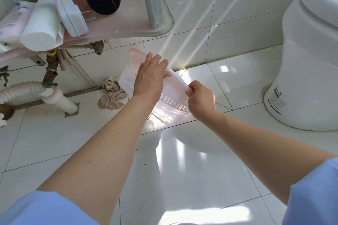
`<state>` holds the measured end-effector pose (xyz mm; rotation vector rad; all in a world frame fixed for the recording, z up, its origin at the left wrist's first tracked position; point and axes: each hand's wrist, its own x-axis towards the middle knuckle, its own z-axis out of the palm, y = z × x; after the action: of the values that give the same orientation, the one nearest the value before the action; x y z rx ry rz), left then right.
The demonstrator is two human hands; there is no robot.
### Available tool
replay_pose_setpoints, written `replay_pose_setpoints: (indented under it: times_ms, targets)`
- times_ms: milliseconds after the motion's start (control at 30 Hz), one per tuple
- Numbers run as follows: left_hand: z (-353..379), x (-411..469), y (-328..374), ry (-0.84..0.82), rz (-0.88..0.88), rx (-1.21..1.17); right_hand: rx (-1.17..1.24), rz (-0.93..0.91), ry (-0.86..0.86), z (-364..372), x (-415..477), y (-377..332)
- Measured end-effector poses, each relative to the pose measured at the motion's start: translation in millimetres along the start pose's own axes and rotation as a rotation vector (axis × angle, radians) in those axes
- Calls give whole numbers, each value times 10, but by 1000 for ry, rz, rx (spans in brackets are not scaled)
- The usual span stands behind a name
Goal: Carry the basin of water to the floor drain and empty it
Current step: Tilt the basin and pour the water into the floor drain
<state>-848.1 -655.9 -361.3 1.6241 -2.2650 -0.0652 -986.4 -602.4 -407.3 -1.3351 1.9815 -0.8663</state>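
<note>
I saw the basin as thin, translucent pinkish plastic, smooth, with white printed lettering. The floor tiles were white and highly glossy, throwing back glare. The rag looked like soft, crumpled beige cloth. The toilet was glossy white ceramic, the valve tarnished brass, the hose ribbed white plastic.

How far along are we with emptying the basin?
Carrying looks done: the basin is tipped steeply, low over the floor. In hand: the left hand presses flat on its outside and the right hand pinches its rim. Left: finishing the pour; I cannot see a drain or how much water remains.
</note>
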Motion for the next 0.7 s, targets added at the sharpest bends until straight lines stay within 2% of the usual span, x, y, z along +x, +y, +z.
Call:
replay_pose_setpoints:
  times_ms: [300, 700]
  targets:
    - [-20, -61, 84, 6, 24, 10, 50, 54, -43, 12, -67, 28]
    - [-37, 80, 169, -75, 56, -7, 113, 95, -57, -31, -79, 25]
